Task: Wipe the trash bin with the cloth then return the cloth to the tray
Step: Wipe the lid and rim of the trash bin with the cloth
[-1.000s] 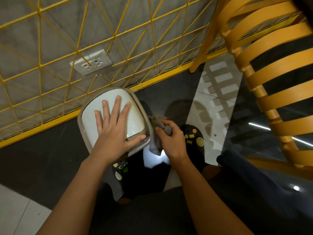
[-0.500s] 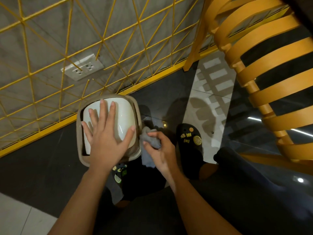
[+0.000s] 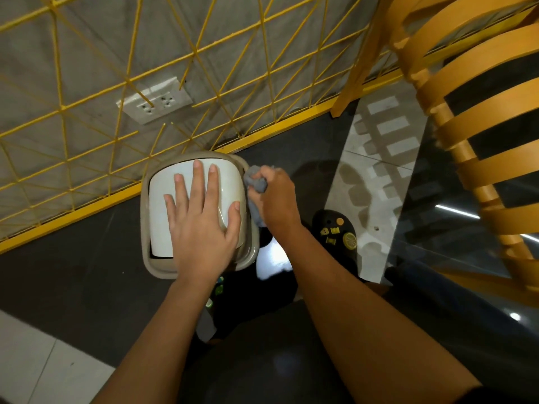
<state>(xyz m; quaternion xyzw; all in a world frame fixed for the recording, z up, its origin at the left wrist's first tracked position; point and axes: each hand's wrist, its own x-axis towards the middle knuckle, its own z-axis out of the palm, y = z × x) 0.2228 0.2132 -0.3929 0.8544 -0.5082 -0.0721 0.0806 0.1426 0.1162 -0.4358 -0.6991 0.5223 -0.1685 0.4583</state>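
Observation:
A small trash bin (image 3: 159, 223) with a beige rim and a white swing lid stands on the dark floor against a yellow-railed wall. My left hand (image 3: 201, 220) lies flat on the lid with fingers spread. My right hand (image 3: 275, 195) is closed around a grey cloth (image 3: 255, 182) and presses it against the bin's right side, near the far corner of the rim. Part of the cloth hangs down below my hand. No tray is in view.
A yellow wire grid (image 3: 204, 77) covers the concrete wall behind the bin, with a double socket (image 3: 154, 100) in it. A yellow slatted chair (image 3: 481, 126) stands at the right. My black clog (image 3: 335, 231) is just right of the bin.
My right hand has carried the cloth up and away from me along the bin's right side, toward the rim's far corner. My left hand has stayed flat on the lid.

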